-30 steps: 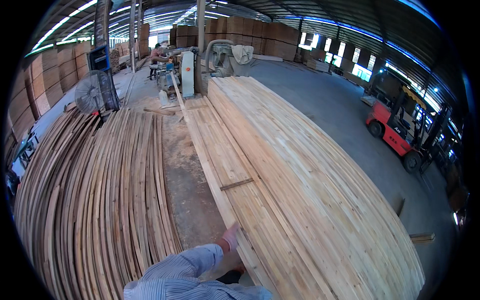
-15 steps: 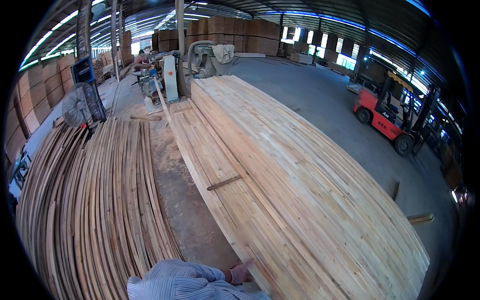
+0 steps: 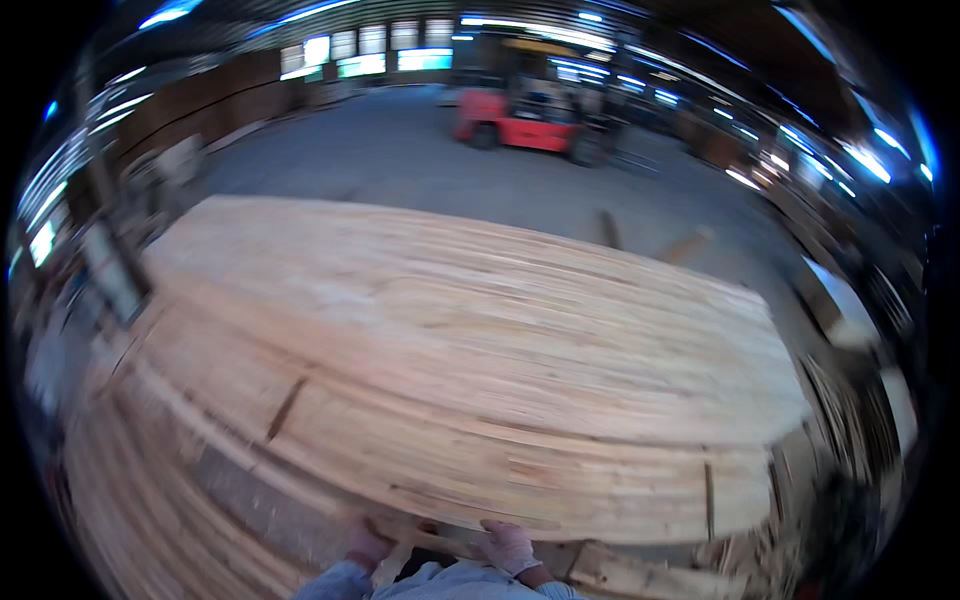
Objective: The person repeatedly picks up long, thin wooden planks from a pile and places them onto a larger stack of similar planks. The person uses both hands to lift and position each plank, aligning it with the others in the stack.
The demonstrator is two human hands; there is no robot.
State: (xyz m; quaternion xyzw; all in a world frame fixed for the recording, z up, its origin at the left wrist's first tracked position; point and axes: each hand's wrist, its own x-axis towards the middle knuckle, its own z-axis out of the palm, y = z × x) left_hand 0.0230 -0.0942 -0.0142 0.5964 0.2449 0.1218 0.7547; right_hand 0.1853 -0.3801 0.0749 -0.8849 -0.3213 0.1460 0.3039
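Observation:
A long pale wooden strip [image 3: 245,455] runs along the near side of a stack of pale boards [image 3: 480,300], its near end in front of my body. My left hand [image 3: 370,541] is closed round the strip close to that end. At the end itself, my right hand [image 3: 508,547] grips it, fingers curled over the wood beside the stack's near edge. Motion smears both hands and hides their exact finger positions. A short dark stick [image 3: 287,408] lies across the lower boards, and another dark stick [image 3: 709,500] lies farther right.
Rough wooden strips [image 3: 150,500] lie in a pile at the lower left. More wood pieces [image 3: 650,572] are heaped at the lower right. A red forklift [image 3: 525,122] stands beyond the stack, and loose wood [image 3: 687,246] lies on the grey floor [image 3: 400,150].
The view has swung to the right, so the stack now lies crosswise and the forklift is near the middle. Two hands show now; only one showed before, on the strip's edge.

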